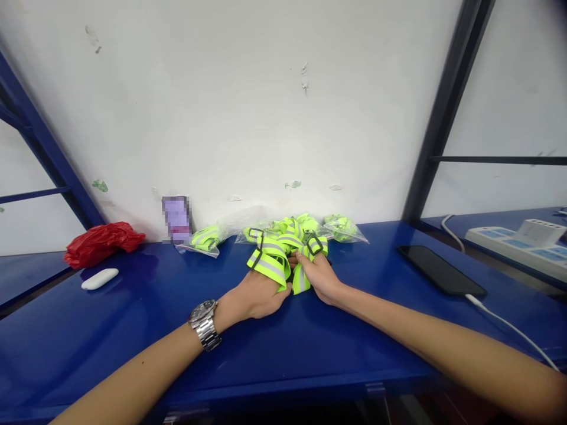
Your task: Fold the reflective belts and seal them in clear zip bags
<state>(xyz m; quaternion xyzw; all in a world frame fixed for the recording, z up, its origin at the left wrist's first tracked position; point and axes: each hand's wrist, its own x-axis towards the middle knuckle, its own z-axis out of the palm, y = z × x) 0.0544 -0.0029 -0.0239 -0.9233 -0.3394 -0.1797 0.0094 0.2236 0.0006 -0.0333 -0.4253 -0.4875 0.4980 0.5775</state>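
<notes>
Neon-yellow straps point(270, 264), silver stripes point(267, 267), blue shelf point(88, 354)

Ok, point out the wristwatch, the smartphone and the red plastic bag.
Steel wristwatch point(207, 334), head view, on the metal bracelet.
Black smartphone point(440, 270), head view, on the dark screen.
Red plastic bag point(103, 245), head view, on the crumpled middle.

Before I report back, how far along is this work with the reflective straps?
Looks done: a clear plastic bag and another, each holding neon yellow reflective straps, by the wall. In hand: a loose bunch of buckled straps, held by the left hand and right hand. Left: that bunch, apparently not yet bagged.
</notes>
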